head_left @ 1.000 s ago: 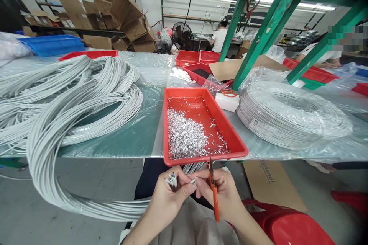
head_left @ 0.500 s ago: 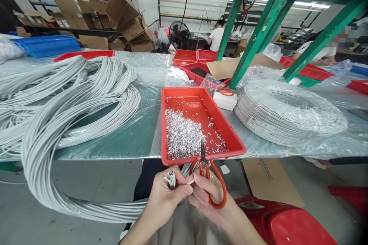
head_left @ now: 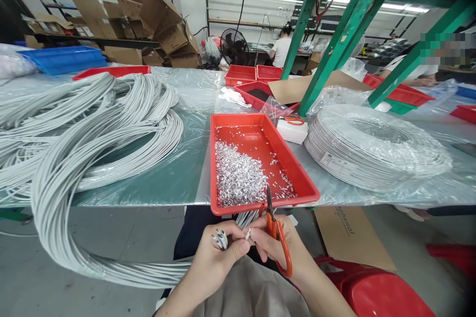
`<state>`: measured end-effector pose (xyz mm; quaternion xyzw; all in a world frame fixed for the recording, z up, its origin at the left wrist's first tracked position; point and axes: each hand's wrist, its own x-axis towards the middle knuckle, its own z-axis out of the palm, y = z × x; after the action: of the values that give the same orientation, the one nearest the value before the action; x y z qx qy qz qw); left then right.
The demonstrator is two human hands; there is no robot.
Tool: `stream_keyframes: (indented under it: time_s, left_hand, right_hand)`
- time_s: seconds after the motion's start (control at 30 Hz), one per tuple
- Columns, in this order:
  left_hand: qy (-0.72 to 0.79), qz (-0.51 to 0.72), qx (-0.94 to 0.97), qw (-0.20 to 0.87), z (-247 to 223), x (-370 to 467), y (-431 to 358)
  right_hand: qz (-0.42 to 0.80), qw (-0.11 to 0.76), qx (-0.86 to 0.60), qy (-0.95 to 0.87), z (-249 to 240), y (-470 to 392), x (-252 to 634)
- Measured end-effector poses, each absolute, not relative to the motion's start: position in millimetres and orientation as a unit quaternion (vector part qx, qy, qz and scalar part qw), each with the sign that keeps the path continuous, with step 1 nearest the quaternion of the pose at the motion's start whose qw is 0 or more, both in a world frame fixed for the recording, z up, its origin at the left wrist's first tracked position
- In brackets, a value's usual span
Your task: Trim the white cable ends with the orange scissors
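My left hand (head_left: 217, 257) is wrapped round several thin white cables (head_left: 220, 239), whose dark-tipped ends stick up beside the fingers. Between its thumb and forefinger one cable end (head_left: 248, 234) is pinched. My right hand (head_left: 295, 245) has its fingertips at this same end and carries orange-handled scissors (head_left: 280, 245) across the palm, points toward the tray. Whether the blades are fully closed is hard to see. Just beyond both hands sits a red tray (head_left: 256, 139) with a heap of small silvery scraps (head_left: 240, 176).
Large loops of cable (head_left: 55, 198) lie on the left and hang over the table edge. A wrapped cable coil (head_left: 375, 148), a white box (head_left: 292, 131) and green posts (head_left: 344, 34) stand to the right. A red stool (head_left: 383, 287) is below. Two people sit farther back.
My right hand has shifted slightly right, and its scissors have turned, their points moving a little right. The left hand keeps its hold on the cables. The view has shifted slightly.
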<state>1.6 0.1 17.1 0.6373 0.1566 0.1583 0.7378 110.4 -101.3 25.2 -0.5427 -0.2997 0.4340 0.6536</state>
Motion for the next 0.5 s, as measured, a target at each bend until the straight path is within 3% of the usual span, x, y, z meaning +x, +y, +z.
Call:
stream_keyframes:
  time_s: [0.27, 0.5]
  left_hand:
    - [0.185, 0.180, 0.655, 0.710, 19.5, 4.2, -2.1]
    - [0.212, 0.199, 0.644, 0.708, 23.0, 5.8, 1.9]
  right_hand:
    - [0.389, 0.626, -0.599, -0.313, 30.2, -105.3, 111.4]
    - [0.287, 0.445, -0.728, -0.435, 46.9, -144.2, 131.0]
